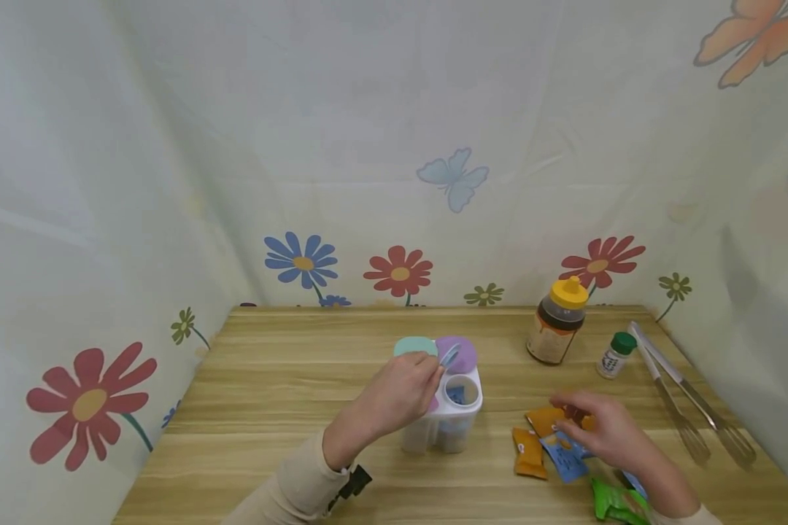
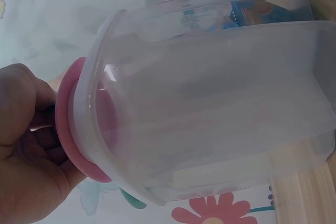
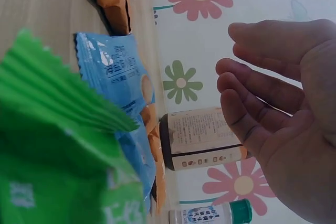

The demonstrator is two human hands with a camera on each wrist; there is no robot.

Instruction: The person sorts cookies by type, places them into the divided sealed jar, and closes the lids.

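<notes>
My left hand [image 1: 397, 390] pinches a light blue lid [image 1: 450, 355] above the clear multi-compartment container [image 1: 456, 434]. Teal [image 1: 412, 345] and purple lids [image 1: 458, 354] cover its back compartments; a pink lid [image 2: 67, 121] lies below my left fingers. The front right round opening [image 1: 462, 391] is uncovered, and a blue packet [image 2: 252, 11] is inside that compartment. Over a small pile of orange packets [image 1: 530, 453] and blue packets [image 1: 567, 459] hovers my right hand [image 1: 604, 430]. Its fingers are relaxed and hold nothing, as the right wrist view shows.
A green packet [image 1: 613, 502] lies near the front edge. Behind the pile stand a brown bottle with a yellow cap [image 1: 556, 324] and a small green-capped shaker [image 1: 615, 355]. Metal tongs [image 1: 683, 390] lie along the right side. Printed cloth walls surround the wooden table [image 1: 289, 379].
</notes>
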